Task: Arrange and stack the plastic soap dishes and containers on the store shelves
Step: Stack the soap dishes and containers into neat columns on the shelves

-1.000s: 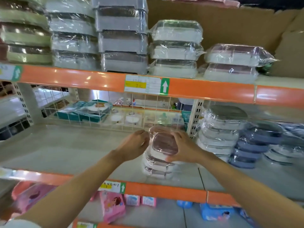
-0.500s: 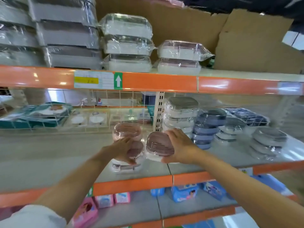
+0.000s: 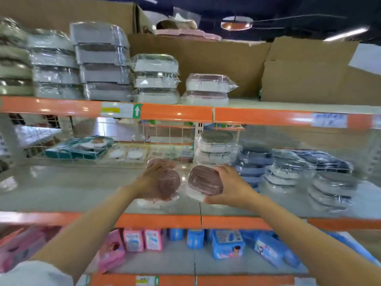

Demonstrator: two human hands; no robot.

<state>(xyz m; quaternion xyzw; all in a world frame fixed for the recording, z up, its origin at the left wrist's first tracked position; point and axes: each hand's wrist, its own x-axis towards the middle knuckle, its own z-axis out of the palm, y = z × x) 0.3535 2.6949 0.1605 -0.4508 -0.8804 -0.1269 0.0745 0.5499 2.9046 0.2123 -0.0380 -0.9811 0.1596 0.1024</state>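
Pink soap dish (image 3: 205,180) pinched in right hand (image 3: 228,185), left hand (image 3: 153,182) curled round tilted soap dish (image 3: 168,183); slippery wrap, either could drop off the middle shelf (image 3: 61,190) front edge.

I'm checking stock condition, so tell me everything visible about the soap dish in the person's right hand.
The soap dish is a rounded rectangle with a translucent brownish-pink lid, ridged across the top, over a whitish base, and looks plastic and film-wrapped. It is tilted, lid facing the camera, held above the middle shelf near its front edge. The right hand grips its right side, fingers over the top edge, thumb below. It is slightly blurred.
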